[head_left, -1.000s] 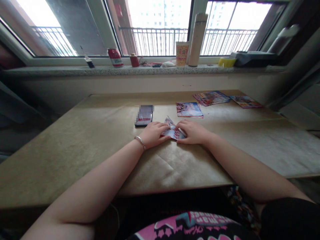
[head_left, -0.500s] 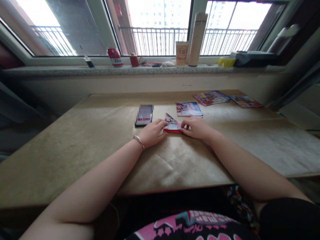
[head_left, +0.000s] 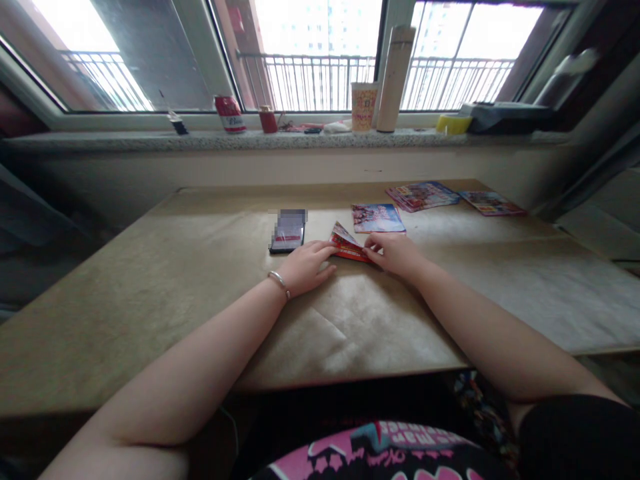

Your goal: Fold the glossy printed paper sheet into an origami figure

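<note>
A small folded paper sheet, printed in colour with a red face and yellow lettering, lies on the table between my hands. One of its flaps stands up at an angle. My right hand pinches the right end of the paper between thumb and fingers. On the other side, my left hand, a silver bracelet at its wrist, rests with fingers stretched out and thumb apart, fingertips touching the paper's left edge. Just behind the right hand lies a short stack of printed sheets.
A phone lies left of the paper. Further printed piles, one fanned and one smaller, are at the table's back right. On the windowsill stand a red can, a paper cup, a tall flask and yellow tape.
The paper has turned and its flap has lifted, so more of the red face shows. My right hand has shifted slightly up with its end; my left thumb has moved off the edge.
</note>
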`<state>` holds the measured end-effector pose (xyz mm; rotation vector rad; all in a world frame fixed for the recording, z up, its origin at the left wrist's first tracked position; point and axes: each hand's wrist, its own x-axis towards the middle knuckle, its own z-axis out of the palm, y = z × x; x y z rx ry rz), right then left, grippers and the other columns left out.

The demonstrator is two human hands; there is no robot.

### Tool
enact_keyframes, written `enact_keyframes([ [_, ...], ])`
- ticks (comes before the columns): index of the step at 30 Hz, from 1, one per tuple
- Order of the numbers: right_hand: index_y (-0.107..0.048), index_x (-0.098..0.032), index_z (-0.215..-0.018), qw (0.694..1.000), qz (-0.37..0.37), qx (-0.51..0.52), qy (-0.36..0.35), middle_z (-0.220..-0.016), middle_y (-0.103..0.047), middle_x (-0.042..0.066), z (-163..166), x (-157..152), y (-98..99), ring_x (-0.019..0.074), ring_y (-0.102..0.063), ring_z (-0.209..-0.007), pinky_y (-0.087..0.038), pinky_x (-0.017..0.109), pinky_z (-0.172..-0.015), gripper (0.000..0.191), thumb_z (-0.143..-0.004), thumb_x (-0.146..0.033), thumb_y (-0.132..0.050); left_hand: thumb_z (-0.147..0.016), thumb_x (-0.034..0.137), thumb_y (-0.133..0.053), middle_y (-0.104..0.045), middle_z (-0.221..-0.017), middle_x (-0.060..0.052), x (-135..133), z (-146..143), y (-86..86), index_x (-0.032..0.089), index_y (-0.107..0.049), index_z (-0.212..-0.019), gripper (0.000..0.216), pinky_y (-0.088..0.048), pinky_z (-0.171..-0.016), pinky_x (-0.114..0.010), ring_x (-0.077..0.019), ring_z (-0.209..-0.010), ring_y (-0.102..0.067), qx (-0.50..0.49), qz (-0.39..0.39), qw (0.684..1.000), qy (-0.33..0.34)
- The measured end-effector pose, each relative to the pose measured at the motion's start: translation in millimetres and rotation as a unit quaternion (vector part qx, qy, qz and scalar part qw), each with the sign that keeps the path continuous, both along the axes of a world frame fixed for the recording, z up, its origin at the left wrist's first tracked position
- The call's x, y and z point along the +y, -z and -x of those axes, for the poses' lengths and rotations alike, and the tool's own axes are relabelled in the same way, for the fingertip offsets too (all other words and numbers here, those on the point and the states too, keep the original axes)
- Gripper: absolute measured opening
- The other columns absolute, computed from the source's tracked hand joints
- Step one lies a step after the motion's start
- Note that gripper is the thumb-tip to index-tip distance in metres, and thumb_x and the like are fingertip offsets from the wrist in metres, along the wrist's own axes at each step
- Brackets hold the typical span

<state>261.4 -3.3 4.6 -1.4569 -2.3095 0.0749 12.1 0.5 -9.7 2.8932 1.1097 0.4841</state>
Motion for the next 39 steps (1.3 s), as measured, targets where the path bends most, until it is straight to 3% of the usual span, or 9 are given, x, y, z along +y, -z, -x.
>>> enact_keyframes([
  [4, -0.065, -0.022, -0.084, 1.0, -0.007, 0.026, 0.011, -0.077, -0.07, 0.002, 1.2, 2.1, 4.7, 0.016, -0.065, -0.07, -0.043, 0.026, -0.064, 0.019, -0.086, -0.035, -0.052, -0.092, 0.042, -0.046, -0.049, -0.142, -0.009, 1.2, 0.0, 0.8, 0.016, -0.049, -0.135, 0.051, -0.028, -0.115, -0.043, -0.0262, -0.136, -0.036, 0.052, 0.03, 0.998, 0.014],
  [7, -0.063, -0.022, -0.085, 0.996, -0.023, 0.06, 0.059, -0.073, -0.067, 0.001, 2.0, 3.0, 5.5, 0.0156, -0.062, -0.065, -0.042, 0.026, -0.06, 0.016, -0.086, -0.034, -0.052, -0.093, 0.044, -0.044, -0.044, -0.146, -0.006, 0.7, 0.7, -0.3, 0.02, -0.045, -0.139, 0.052, -0.025, -0.116, -0.044, -0.0267, -0.14, -0.029, 0.064, 0.057, 0.996, 0.003],
  [9, -0.062, -0.021, -0.087, 0.993, -0.048, 0.065, 0.087, -0.081, -0.067, 0.003, 1.6, 3.1, 4.4, 0.0155, -0.061, -0.065, -0.041, 0.026, -0.059, 0.012, -0.085, -0.029, -0.052, -0.093, 0.044, -0.044, -0.042, -0.148, -0.005, 0.6, 1.2, -1.2, 0.022, -0.045, -0.14, 0.052, -0.026, -0.116, -0.044, -0.0263, -0.14, -0.031, 0.065, 0.071, 0.995, 0.003],
  [12, -0.064, -0.022, -0.09, 0.992, -0.078, 0.022, 0.099, -0.097, -0.066, 0.006, -0.7, 3.0, 3.0, 0.017, -0.061, -0.071, -0.041, 0.028, -0.058, 0.014, -0.084, -0.024, -0.051, -0.093, 0.045, -0.044, -0.041, -0.148, -0.005, 0.9, 1.5, -1.7, 0.022, -0.046, -0.139, 0.052, -0.026, -0.115, -0.044, -0.0261, -0.139, -0.032, 0.062, 0.077, 0.995, 0.007],
  [16, -0.069, -0.025, -0.096, 0.992, -0.068, -0.055, 0.095, -0.104, -0.065, 0.006, -4.3, 4.2, 5.0, 0.0193, -0.061, -0.076, -0.043, 0.03, -0.059, 0.021, -0.086, -0.027, -0.051, -0.093, 0.045, -0.045, -0.044, -0.147, -0.005, 1.6, 1.2, -0.7, 0.022, -0.048, -0.138, 0.051, -0.025, -0.116, -0.044, -0.0261, -0.139, -0.032, 0.055, 0.071, 0.996, 0.011],
  [23, -0.074, -0.024, -0.098, 0.992, -0.07, -0.1, 0.033, -0.105, -0.066, 0.009, -9.0, 10.7, 8.9, 0.026, -0.057, -0.098, -0.049, 0.038, -0.081, 0.026, -0.085, -0.022, -0.052, -0.093, 0.044, -0.045, -0.044, -0.146, -0.005, 1.8, 0.8, -0.2, 0.023, -0.048, -0.137, 0.049, -0.025, -0.115, -0.047, -0.0263, -0.138, -0.034, 0.051, 0.07, 0.996, 0.017],
  [29, -0.072, -0.022, -0.107, 0.994, -0.062, -0.057, -0.072, -0.121, -0.065, 0.007, -11.1, 17.7, 19.1, 0.0262, -0.046, -0.122, -0.038, 0.043, -0.105, 0.031, -0.087, -0.02, -0.049, -0.092, 0.045, -0.046, -0.048, -0.143, -0.005, 1.4, 0.6, -0.9, 0.023, -0.052, -0.133, 0.047, -0.025, -0.114, -0.049, -0.0261, -0.135, -0.036, 0.054, 0.057, 0.997, 0.013],
  [33, -0.067, -0.021, -0.117, 0.995, -0.018, -0.061, -0.079, -0.124, -0.065, 0.006, -14.9, 23.2, 21.4, 0.0234, -0.051, -0.121, -0.039, 0.041, -0.106, 0.038, -0.086, -0.015, -0.046, -0.092, 0.044, -0.045, -0.051, -0.139, -0.007, 0.7, 0.0, -1.4, 0.023, -0.052, -0.132, 0.045, -0.024, -0.113, -0.051, -0.0261, -0.134, -0.037, 0.05, 0.043, 0.998, 0.003],
  [39, -0.068, -0.023, -0.115, 0.993, 0.026, -0.064, -0.099, -0.105, -0.071, 0.008, -17.1, 19.7, 8.0, 0.0234, -0.06, -0.103, -0.047, 0.037, -0.092, 0.034, -0.085, -0.024, -0.054, -0.092, 0.045, -0.045, -0.053, -0.134, -0.012, -1.4, -0.2, -4.5, 0.019, -0.046, -0.137, 0.052, -0.028, -0.111, -0.049, -0.0273, -0.127, -0.044, 0.038, 0.016, 0.998, -0.045],
])
